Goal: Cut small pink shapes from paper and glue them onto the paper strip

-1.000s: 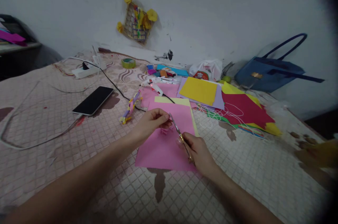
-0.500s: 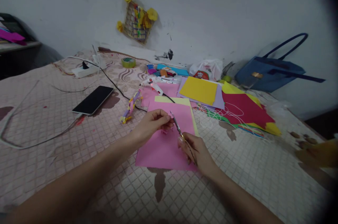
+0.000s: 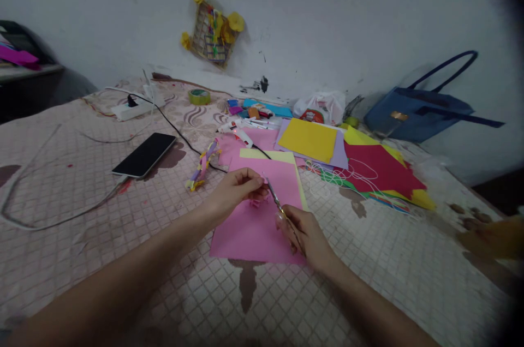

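My left hand (image 3: 239, 187) is closed in a pinch on a small piece of pink paper (image 3: 264, 175), mostly hidden by the fingers. My right hand (image 3: 305, 232) grips a pair of scissors (image 3: 273, 194), whose blades point up and left to the left fingertips and the paper. Both hands are over a pink paper sheet (image 3: 241, 240). Small pink paper scraps (image 3: 255, 204) show just below the left fingers. A yellow sheet (image 3: 266, 155) sticks out from under the pink one.
Beyond the hands lie a glue gun (image 3: 239, 133), stacked yellow paper (image 3: 307, 139), red paper (image 3: 376, 167) and tangled white string (image 3: 356, 172). On the left are a braided paper strip (image 3: 202, 166), a phone (image 3: 144, 155) on a cable and a power strip (image 3: 131, 110). A blue bag (image 3: 421, 112) stands at right.
The scissor tips have shifted slightly, and a bit more of the pink paper shows by them above the left fingertips. Both hands stay almost in place.
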Motion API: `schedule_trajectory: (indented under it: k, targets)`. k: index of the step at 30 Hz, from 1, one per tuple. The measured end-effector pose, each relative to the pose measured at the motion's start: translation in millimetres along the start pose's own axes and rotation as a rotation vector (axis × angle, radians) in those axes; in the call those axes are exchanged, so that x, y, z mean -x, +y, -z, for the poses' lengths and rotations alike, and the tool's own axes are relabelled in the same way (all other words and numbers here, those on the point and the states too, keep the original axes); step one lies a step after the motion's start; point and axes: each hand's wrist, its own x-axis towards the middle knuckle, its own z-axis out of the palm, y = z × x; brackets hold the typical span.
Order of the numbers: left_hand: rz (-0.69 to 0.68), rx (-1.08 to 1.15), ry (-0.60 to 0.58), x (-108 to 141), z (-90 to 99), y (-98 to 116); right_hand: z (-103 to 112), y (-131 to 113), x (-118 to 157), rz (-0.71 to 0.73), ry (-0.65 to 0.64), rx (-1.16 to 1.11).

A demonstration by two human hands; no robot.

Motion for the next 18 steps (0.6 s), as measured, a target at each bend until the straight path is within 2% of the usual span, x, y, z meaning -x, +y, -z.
schedule_trajectory:
  k: [7, 18]
  targets:
    - [-0.023, -0.007, -0.018, -1.6, 2.6, -1.1, 1.9, 1.6, -0.4, 0.013, -0.021, 0.032]
    - [-0.015, -0.039, -0.014, -1.5, 2.0, 2.4, 2.6, 0.9, 0.0, 0.038, 0.018, 0.102]
